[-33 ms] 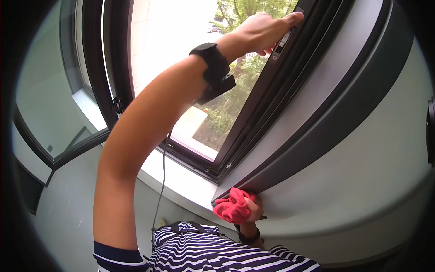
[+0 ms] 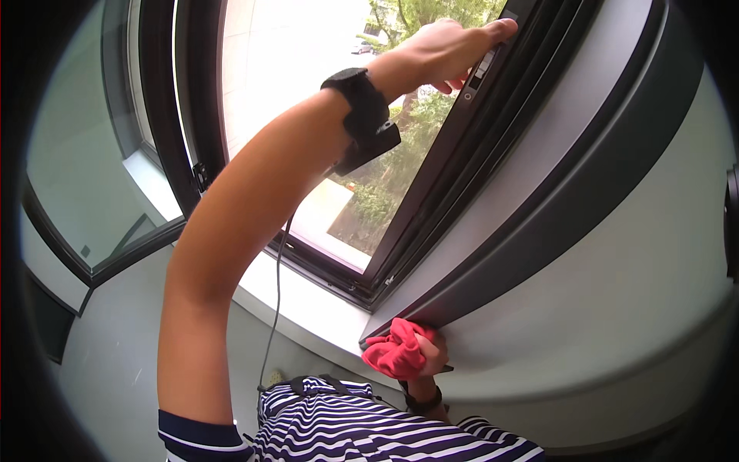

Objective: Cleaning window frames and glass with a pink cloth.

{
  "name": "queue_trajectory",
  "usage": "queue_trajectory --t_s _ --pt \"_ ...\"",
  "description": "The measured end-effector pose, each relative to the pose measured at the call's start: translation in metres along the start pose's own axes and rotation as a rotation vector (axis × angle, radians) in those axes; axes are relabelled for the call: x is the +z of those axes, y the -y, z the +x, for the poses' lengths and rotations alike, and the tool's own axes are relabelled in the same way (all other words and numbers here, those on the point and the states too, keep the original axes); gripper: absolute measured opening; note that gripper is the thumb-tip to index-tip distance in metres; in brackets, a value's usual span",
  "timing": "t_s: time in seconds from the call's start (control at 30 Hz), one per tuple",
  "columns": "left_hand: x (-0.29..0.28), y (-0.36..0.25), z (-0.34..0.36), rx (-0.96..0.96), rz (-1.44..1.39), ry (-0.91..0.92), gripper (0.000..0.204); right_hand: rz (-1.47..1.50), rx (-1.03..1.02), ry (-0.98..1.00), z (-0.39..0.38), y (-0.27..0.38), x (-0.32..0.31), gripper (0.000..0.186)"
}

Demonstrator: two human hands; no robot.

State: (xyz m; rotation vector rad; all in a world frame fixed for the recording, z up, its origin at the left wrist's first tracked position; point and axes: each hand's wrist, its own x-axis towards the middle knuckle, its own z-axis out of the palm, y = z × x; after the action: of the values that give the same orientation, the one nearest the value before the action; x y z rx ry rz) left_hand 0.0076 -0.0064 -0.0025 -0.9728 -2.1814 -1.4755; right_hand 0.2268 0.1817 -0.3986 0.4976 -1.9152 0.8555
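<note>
My left hand (image 2: 443,54) is raised to the dark right-side frame (image 2: 416,200) of the window, fingers curled at its edge beside a silver latch (image 2: 483,68); the undersides of the fingers are partly hidden. A black band with a device (image 2: 362,115) is on that wrist. Low at the right, my right hand (image 2: 431,356) grips a bunched red cloth (image 2: 392,350) against the lower end of a dark grey trim (image 2: 531,231), beside the white sill (image 2: 323,300).
At left stands another glass panel (image 2: 92,192) in a dark frame. A thin cable (image 2: 277,300) hangs beside my left arm. A pale curved panel (image 2: 616,308) fills the right. Grey floor (image 2: 123,354) shows below; trees (image 2: 408,31) and a car (image 2: 360,48) show outside.
</note>
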Motion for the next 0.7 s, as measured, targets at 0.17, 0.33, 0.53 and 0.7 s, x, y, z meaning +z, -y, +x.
queue_trajectory --t_s 0.17,0.33,0.53,0.7 --pt "-0.012 -0.003 -0.005 -0.017 0.001 0.058 0.09 0.117 -0.041 -0.042 0.003 0.0 0.005 0.03" --pt "-0.017 -0.011 0.007 -0.177 -0.084 0.212 0.052 0.166 0.108 0.161 -0.049 -0.038 -0.002 0.03" --pt "-0.016 -0.019 -0.003 -0.04 -0.022 0.321 0.047 0.203 0.393 0.231 -0.099 -0.067 -0.003 0.03" --pt "0.002 -0.006 0.003 0.01 0.193 -0.012 0.019 0.1 -0.082 -0.099 0.029 0.024 0.016 0.032"
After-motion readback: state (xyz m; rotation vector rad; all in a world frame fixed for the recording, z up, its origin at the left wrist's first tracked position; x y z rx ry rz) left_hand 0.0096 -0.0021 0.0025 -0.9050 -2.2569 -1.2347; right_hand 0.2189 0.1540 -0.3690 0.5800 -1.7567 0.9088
